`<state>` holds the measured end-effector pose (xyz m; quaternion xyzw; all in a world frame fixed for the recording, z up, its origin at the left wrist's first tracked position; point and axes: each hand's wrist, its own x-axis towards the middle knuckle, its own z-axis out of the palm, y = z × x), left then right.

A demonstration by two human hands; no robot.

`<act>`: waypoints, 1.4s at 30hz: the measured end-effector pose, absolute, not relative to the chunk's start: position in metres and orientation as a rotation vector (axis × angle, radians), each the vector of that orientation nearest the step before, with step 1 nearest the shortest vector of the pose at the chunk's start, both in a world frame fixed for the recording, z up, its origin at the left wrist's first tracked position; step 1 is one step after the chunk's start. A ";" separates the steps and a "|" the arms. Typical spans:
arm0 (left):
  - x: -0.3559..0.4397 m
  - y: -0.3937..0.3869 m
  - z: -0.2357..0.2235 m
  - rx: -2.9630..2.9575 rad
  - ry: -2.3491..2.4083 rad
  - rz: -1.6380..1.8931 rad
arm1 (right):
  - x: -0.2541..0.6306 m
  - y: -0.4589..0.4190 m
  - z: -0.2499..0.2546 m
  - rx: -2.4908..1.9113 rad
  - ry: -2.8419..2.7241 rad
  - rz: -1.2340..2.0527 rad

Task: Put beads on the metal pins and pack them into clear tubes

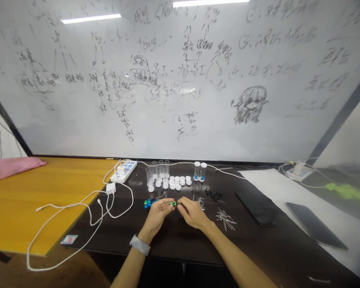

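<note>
Between the fingertips of my left hand [159,212] is a small shiny green ball-like piece [173,203], pinched over the dark table. My right hand [193,212] meets it from the right with its fingers closed; what they grip is too small and hidden to name. Just left of my left hand lies a cluster of shiny blue and green balls [148,204], partly covered by it. A thin bent wire [161,196] lies behind that hand. White sticks [201,203] and small black pieces [213,195] are beyond my right hand.
Clear tubes [161,170] and several white caps [180,181] stand at the back. Two capped tubes [199,171] hold blue pieces. Loose thin pins [226,219], a black phone [255,208] and another dark device [315,225] lie right. White cables [91,218] and a power strip [124,171] lie left.
</note>
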<state>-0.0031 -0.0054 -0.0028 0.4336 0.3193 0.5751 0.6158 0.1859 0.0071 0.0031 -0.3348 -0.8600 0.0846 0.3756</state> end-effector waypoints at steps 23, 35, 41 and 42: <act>-0.003 -0.004 -0.004 0.991 0.734 1.328 | 0.186 0.007 0.004 -0.861 -2.172 0.164; -0.003 -0.006 -0.002 0.994 0.740 1.313 | 0.186 0.008 0.003 -0.851 -2.186 0.151; -0.003 -0.006 -0.002 0.998 0.737 1.320 | 0.186 0.007 0.004 -0.856 -2.186 0.170; -0.003 -0.006 -0.002 0.999 0.734 1.318 | 0.186 0.007 0.004 -0.860 -2.182 0.169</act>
